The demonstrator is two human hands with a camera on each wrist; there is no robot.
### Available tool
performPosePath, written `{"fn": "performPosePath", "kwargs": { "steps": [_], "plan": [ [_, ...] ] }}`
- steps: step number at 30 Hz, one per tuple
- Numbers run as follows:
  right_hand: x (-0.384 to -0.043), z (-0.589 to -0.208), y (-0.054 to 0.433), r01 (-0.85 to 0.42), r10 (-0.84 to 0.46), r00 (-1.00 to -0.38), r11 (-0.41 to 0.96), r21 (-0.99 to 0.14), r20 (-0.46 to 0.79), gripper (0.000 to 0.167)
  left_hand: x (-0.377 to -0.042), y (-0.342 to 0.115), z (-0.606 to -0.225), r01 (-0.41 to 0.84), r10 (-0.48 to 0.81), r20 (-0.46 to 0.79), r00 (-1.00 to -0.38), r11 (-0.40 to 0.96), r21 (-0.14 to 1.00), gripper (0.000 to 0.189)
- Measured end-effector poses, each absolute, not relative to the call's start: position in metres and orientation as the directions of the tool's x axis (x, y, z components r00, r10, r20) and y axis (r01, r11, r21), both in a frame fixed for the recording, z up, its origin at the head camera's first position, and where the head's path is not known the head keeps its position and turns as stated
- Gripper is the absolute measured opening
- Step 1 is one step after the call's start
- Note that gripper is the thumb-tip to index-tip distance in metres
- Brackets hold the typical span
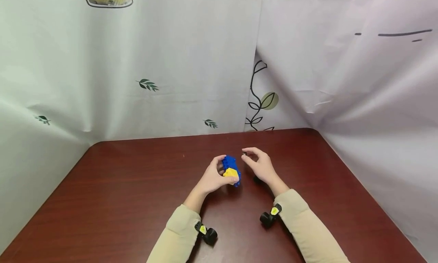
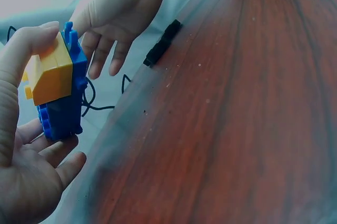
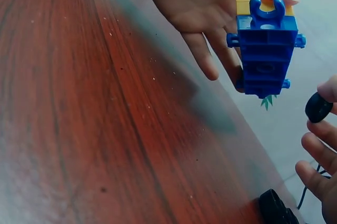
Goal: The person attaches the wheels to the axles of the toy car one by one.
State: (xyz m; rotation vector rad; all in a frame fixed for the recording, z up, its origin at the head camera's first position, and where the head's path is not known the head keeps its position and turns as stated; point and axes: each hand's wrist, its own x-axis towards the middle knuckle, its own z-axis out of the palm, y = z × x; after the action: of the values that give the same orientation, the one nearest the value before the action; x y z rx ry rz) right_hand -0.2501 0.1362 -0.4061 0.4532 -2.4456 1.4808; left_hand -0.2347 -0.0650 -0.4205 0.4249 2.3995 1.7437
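Observation:
My left hand (image 1: 211, 179) grips a toy car body of blue and yellow building blocks (image 1: 229, 163), thumb on the yellow block (image 2: 54, 74) and fingertips at the other end. In the right wrist view its blue underside (image 3: 266, 66) faces the camera, with short axle pegs (image 3: 300, 40) sticking out at both sides and a U-shaped clip at one end. To the right, my right hand (image 1: 262, 167) pinches a small black toy wheel (image 3: 318, 108) between thumb and fingertip, a short gap from the car body. The left wrist view hides this wheel.
More black wheel-like pieces (image 2: 162, 44) lie on the red-brown wooden table (image 1: 119, 194), under and beside my right wrist. A pale printed curtain (image 1: 191, 65) hangs behind the table and along its sides. Each sleeve carries a black wrist camera (image 1: 209, 235).

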Motion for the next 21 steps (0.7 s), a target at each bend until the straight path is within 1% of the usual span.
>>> {"fn": "performPosePath", "kwargs": {
  "steps": [4,8,16,21],
  "plan": [
    [-0.247,-0.404,0.134,-0.366,-0.106,-0.929,0.409,-0.836,0.355,0.027,-0.236,-0.065,-0.426,0.152,0.311,0.063,-0.948,0.271,0.951,0.094],
    [-0.254,-0.415,0.135,-0.343,-0.097,-0.938,0.395,-0.852,0.333,0.027,-0.234,-0.067,-0.426,0.177,0.326,0.085,-0.942,0.266,0.947,0.097],
    [-0.254,-0.417,0.134,-0.348,-0.096,-0.937,0.33,-0.878,0.335,0.022,-0.233,-0.066,-0.424,0.169,0.329,0.072,-0.942,0.277,0.946,0.09],
    [-0.254,-0.415,0.132,-0.345,-0.115,-0.939,0.301,-0.889,0.325,0.024,-0.23,-0.066,-0.417,0.179,0.37,0.073,-0.926,0.262,0.948,0.09]
  ]
}}
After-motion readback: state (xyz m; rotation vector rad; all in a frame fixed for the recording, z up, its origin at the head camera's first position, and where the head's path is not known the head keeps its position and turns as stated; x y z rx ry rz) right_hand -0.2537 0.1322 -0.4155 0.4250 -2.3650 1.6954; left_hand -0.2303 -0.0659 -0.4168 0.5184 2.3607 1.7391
